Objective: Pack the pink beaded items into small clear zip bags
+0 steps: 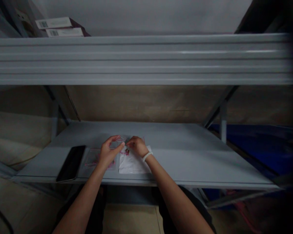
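Head view, clock positions taken from the hands, 12 pointing away from the wearer.

Left hand (109, 152) raised, fingers curled toward 3 o'clock. Right hand (136, 146) bunched toward 9 o'clock, white bracelet (146, 156) at the wrist. Fingertips nearly meet over a small pink-red item (125, 151), apparently lifted above the sheet for fine handling; a pinch cannot be confirmed. Item too small to identify; its long axis cannot be told.

White sheet (134, 162) lies flat below, at 5 o'clock. Clear plastic bag (95, 159) with pink contents at 8 o'clock, within easy reach. Black smartphone (71, 163) farther out at 9 o'clock, long axis running 1 to 7, seemingly set aside. All rest on a grey metal shelf (146, 182).
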Motion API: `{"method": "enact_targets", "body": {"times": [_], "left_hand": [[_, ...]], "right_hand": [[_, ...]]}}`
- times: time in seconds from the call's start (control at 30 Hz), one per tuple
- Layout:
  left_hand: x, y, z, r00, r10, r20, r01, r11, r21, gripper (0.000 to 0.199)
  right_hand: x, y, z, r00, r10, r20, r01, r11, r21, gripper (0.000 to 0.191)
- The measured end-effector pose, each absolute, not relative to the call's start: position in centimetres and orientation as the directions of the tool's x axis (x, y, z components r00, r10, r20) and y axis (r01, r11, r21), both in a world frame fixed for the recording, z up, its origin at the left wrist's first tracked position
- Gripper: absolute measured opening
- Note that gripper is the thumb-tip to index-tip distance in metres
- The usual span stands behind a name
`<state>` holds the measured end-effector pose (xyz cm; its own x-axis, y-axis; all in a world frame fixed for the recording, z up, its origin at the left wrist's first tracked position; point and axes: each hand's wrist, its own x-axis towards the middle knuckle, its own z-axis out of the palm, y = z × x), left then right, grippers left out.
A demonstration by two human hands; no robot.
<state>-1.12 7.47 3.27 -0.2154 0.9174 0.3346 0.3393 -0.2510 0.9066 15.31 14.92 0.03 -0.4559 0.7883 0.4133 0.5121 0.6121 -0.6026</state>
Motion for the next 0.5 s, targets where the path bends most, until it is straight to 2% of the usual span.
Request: {"method": "enact_targets", "body": {"times": [0.1,0.5], "left_hand": [[-1.2,7.6,3.0,-0.197,0.917,0.347,0.346,-0.266,0.9,0.037],[-1.4,7.9,2.2,-0.176,0.892,0.416,0.383,-0.328,0.864,0.036]], "right_hand": [[14.4,15.4,-1.5,-0.512,0.774,0.372,0.584,0.632,-0.51,0.015],[14.1,15.6,-1.8,-0.458,0.804,0.38,0.616,0.595,-0.516,0.014]]}}
